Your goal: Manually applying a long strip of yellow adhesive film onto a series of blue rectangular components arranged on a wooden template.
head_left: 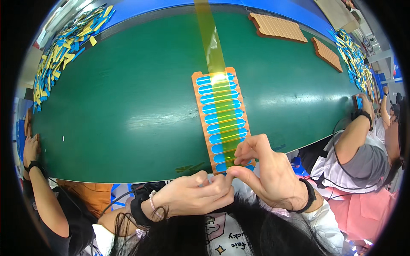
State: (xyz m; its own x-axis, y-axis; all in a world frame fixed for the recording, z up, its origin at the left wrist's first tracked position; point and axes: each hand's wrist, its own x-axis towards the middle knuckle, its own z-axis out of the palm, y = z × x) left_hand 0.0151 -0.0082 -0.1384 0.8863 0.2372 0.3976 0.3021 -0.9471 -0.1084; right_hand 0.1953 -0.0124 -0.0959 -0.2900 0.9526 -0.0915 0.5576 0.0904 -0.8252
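A strip of see-through yellow tape point(211, 47) runs from the far table edge down over an orange ridged tray point(202, 106). Blue round-ended strips point(212, 108) lie crosswise in the tray's slots, under the tape. At the tray's near end my right hand point(273, 175) is closed, thumb and curled fingers at the tape's near end. My left hand point(196, 192) is closed beside it, its fingers curled and its fingertips meeting the right thumb. What the left fingers hold is hidden.
Two orange ridged trays point(277, 28) point(328, 54) lie at the far right. Blue and yellow strips are heaped at the far left point(64, 53) and far right point(352, 55) of the green table point(115, 98). Co-workers' hands are at the left point(31, 150) and right point(366, 106) edges.
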